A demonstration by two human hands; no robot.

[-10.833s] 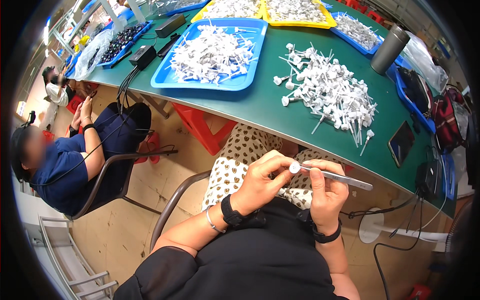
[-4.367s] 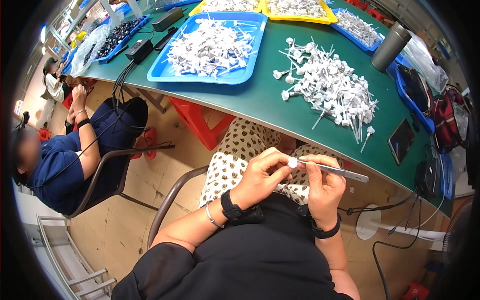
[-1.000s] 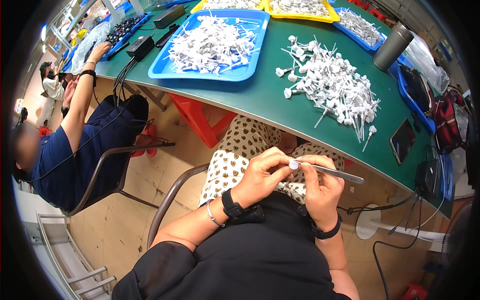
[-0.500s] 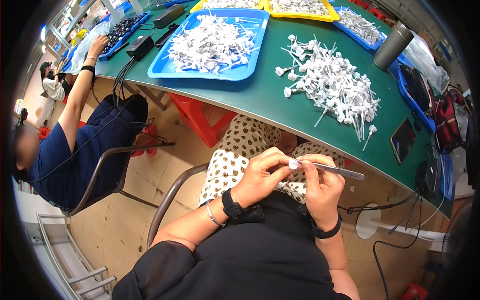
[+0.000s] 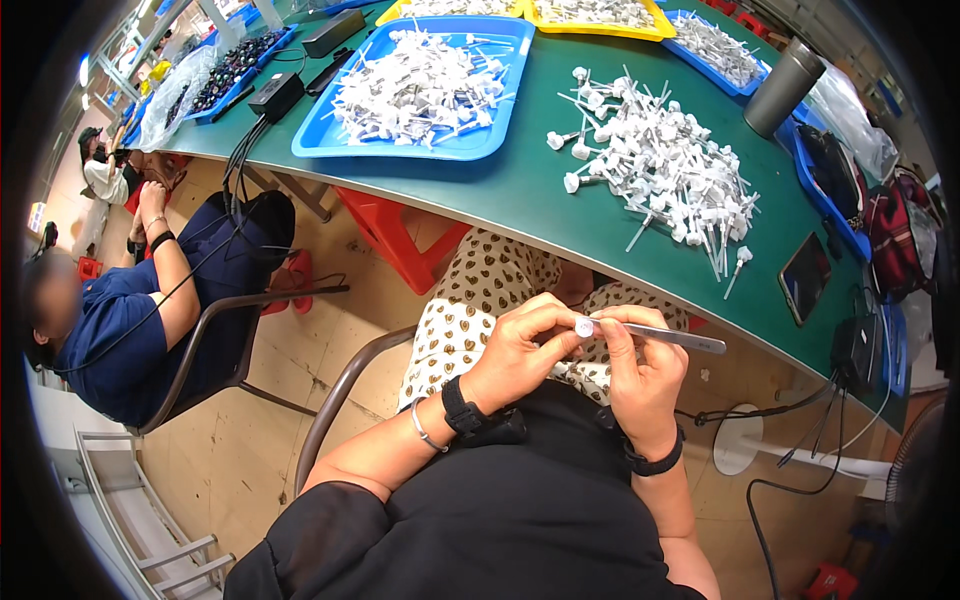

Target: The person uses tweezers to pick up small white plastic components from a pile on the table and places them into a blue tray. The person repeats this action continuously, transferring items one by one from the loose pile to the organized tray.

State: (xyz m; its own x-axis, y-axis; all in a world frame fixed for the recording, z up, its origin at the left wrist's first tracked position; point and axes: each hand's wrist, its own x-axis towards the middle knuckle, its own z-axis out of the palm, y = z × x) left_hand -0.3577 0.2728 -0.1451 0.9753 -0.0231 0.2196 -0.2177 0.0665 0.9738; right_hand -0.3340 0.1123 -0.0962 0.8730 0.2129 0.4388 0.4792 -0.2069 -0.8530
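Over my lap, my left hand pinches a small white pump head, its round end facing up between thumb and forefinger. Metal tweezers lie in the closed fingers of my right hand, the blunt end sticking out to the right. Their tips reach the white piece, but my fingers hide the exact contact. On the table beyond lies a loose heap of similar white pump heads with thin tubes. More of them fill a blue tray to its left.
Yellow trays and another blue tray stand at the back of the green table. A grey flask, a phone and a black adapter are at the right. A co-worker in blue sits at the left.
My hands hold nearly the same pose with the pump head and tweezers. The co-worker's arm has drawn back from the far tray, and the hand is now held above the lap.
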